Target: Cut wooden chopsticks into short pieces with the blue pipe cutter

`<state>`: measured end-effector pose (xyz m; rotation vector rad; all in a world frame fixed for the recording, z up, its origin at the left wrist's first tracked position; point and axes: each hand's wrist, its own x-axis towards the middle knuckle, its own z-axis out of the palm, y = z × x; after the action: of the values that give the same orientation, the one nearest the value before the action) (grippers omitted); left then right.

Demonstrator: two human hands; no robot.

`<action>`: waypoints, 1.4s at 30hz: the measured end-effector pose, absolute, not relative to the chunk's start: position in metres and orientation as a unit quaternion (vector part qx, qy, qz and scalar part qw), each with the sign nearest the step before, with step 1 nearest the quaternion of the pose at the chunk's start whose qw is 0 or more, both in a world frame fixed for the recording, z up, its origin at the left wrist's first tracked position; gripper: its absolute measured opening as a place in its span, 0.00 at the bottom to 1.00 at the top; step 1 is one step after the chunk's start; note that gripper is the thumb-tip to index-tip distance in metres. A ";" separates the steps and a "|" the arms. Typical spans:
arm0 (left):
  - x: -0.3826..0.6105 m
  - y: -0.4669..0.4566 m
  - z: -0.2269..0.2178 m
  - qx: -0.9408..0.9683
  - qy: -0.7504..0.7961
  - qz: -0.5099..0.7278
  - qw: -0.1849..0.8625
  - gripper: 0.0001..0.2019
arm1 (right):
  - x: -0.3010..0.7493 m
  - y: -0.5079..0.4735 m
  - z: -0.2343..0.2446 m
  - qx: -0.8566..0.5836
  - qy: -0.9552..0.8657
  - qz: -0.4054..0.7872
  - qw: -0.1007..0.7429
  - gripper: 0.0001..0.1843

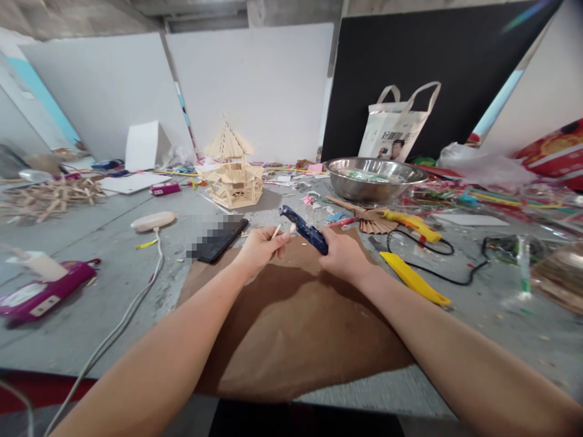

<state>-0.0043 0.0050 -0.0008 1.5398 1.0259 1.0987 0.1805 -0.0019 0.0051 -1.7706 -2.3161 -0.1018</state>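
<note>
My left hand is closed, pinching a short thin pale wooden stick between thumb and fingertips. Wrapped round a dark blue hand tool is my right hand; the tool's curved end points up and left, and its exact kind is not clear. A small gap separates the tool from the left fingertips, with a small pale bit between them. Both hands are above a brown sheet on the table. Behind them stands a small pavilion model made of wooden sticks, with a pointed roof.
A black phone lies left of my hands. Farther left are a white corded device, a purple power strip and a stick pile. To the right are a steel basin, a yellow-handled corded tool and a yellow tool.
</note>
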 end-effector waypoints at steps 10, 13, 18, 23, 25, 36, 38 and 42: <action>-0.006 0.006 -0.002 0.555 0.397 0.403 0.609 0.10 | 0.199 0.016 -0.008 -0.687 -0.721 -0.069 0.066 0.37; -0.006 0.005 0.000 0.529 0.379 0.392 0.650 0.09 | 0.202 0.018 -0.014 -0.675 -0.729 -0.090 0.065 0.40; -0.001 0.003 -0.004 0.502 0.374 0.380 0.681 0.09 | 0.202 0.017 -0.011 -0.606 -0.772 -0.114 0.153 0.29; 0.013 -0.004 -0.006 0.511 0.337 0.398 0.684 0.11 | 0.183 0.005 0.001 -0.481 -0.807 0.069 0.334 0.18; 0.018 -0.007 -0.006 0.539 0.335 0.400 0.661 0.12 | 0.176 0.000 0.002 -0.469 -0.783 0.168 0.372 0.17; 0.026 -0.013 -0.013 0.644 0.394 0.351 0.554 0.15 | 0.171 -0.005 -0.005 -0.459 -0.726 0.320 0.400 0.13; 0.026 -0.014 -0.011 0.654 0.409 0.346 0.534 0.16 | 0.170 -0.004 -0.008 -0.463 -0.729 0.309 0.399 0.13; 0.027 -0.013 -0.010 0.651 0.438 0.338 0.519 0.17 | 0.168 -0.005 -0.015 -0.477 -0.713 0.308 0.411 0.16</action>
<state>0.0273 -0.0129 -0.0104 1.5620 1.0514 0.8108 0.1683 -0.0046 -0.0152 -1.2018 -1.7950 0.7763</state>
